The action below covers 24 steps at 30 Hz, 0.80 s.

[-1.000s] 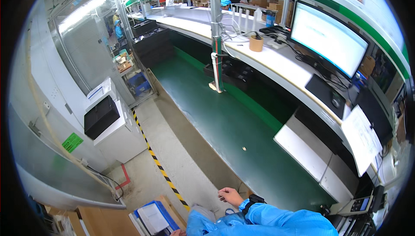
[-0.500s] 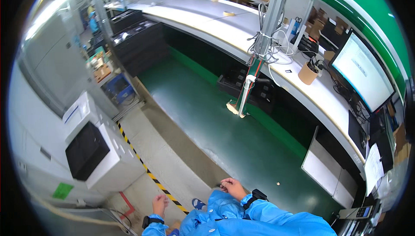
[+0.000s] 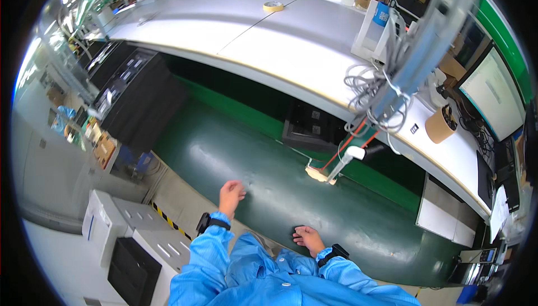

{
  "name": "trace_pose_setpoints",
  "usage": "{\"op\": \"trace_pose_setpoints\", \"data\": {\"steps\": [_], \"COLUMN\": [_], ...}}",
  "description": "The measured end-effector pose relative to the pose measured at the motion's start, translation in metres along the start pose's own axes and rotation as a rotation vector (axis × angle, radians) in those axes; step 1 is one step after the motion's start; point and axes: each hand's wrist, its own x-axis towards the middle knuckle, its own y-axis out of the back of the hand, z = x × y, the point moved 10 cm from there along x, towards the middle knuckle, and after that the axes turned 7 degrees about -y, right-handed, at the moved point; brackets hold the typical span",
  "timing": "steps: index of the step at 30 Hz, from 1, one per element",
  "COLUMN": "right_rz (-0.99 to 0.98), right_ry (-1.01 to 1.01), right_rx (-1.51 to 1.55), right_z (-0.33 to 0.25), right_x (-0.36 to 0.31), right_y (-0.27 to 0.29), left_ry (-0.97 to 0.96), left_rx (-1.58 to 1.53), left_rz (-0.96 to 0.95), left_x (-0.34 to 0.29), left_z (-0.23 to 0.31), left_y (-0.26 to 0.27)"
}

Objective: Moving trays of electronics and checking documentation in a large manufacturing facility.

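Observation:
My left hand [image 3: 231,196] hangs in the air over the dark green floor, its fingers loosely bent and slightly apart. Lower and to its right, my right hand [image 3: 309,239] is held in front of my body, with fingers half curled. I see nothing held in either hand, and neither touches a surface. Both arms wear blue sleeves with a black band at the wrist. Ahead stands a long white workbench [image 3: 246,42], beyond the reach of both hands. A roll of tape [image 3: 273,7] lies on it.
A metal post [image 3: 431,48] with bundled grey cables [image 3: 370,90] stands at the bench's near edge. To its right are a brown cup [image 3: 440,125] and a monitor [image 3: 494,96]. Black crates [image 3: 140,98] are stacked left; a white and black machine [image 3: 134,267] stands lower left.
My view has turned and come closer to the bench and post. My left hand has risen forward and now hangs over the green floor. My right hand stays low before my body.

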Motion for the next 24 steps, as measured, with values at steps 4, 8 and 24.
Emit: {"op": "trace_pose_setpoints", "data": {"steps": [4, 8, 24], "right_rz": [0.124, 0.401, 0.704], "right_ry": [-0.040, -0.066, -0.280], "right_rx": [0.139, 0.356, 0.639], "right_z": [-0.031, -0.036, 0.045], "right_x": [0.021, 0.018, 0.024], "right_y": [-0.008, -0.003, -0.105], "left_ry": [0.002, 0.046, -0.538], "left_rx": [0.107, 0.267, 0.990], "left_rz": [-0.196, -0.308, -0.995], "left_x": [0.122, 0.219, 0.280], "left_z": [0.025, 0.025, -0.061], "left_y": [-0.093, -0.180, -0.288]}}
